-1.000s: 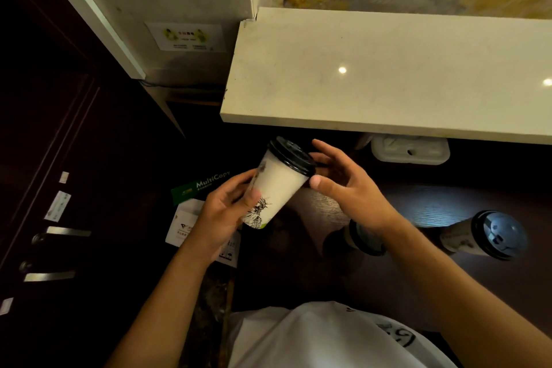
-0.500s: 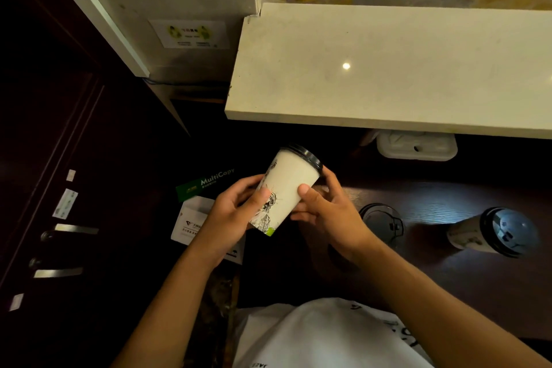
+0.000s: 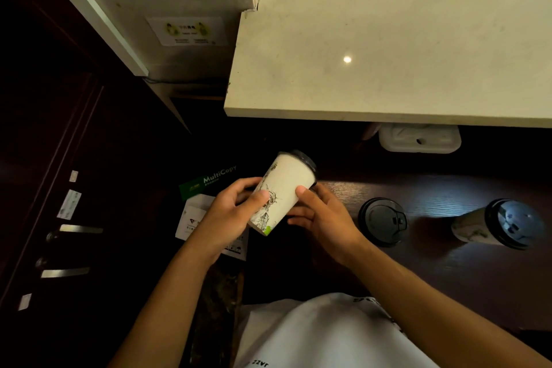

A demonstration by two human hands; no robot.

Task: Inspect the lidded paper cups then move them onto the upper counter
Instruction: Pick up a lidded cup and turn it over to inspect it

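Upper worktop (image 3: pixel 388 57) bare, no cups on it yet. Two lidded cups (image 3: pixel 383 220) (image 3: pixel 495 225) wait on dark lower worktop (image 3: pixel 448 278). Third cup (image 3: pixel 282 193) tilted w/ left hand (image 3: pixel 231 212) & right hand (image 3: pixel 322 218) fingers wrapped round it: inspection underway, I'd say.

I read "MultiCopy" on green box (image 3: pixel 208 182) below; "JAZZ", upside down, on white shirt (image 3: pixel 259 363). Wall sticker (image 3: pixel 187 31) and cabinet labels (image 3: pixel 69 204) txt too small.
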